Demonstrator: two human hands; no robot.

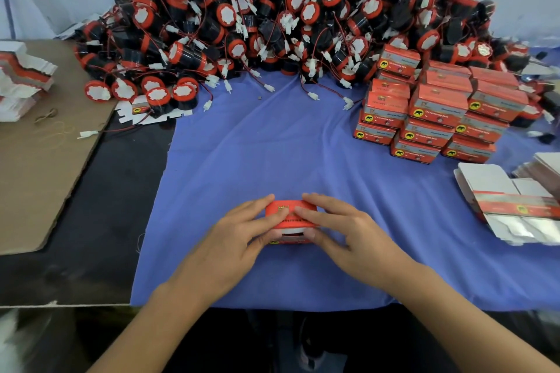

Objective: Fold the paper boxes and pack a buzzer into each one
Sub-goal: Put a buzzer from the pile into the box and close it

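Observation:
A small red paper box sits on the blue cloth near the front edge. My left hand holds its left side, fingers laid over the top flap and thumb at the front. My right hand holds its right side the same way, fingers pressing the top flap. The front face shows a narrow gap under the flap. What is inside the box is hidden. A large heap of black and red buzzers with red wires and white plugs fills the back of the table.
Stacked closed red boxes stand at the right. Flat unfolded box blanks lie at the far right, and another pile of blanks lies at the far left on brown cardboard. One blank lies beside the heap.

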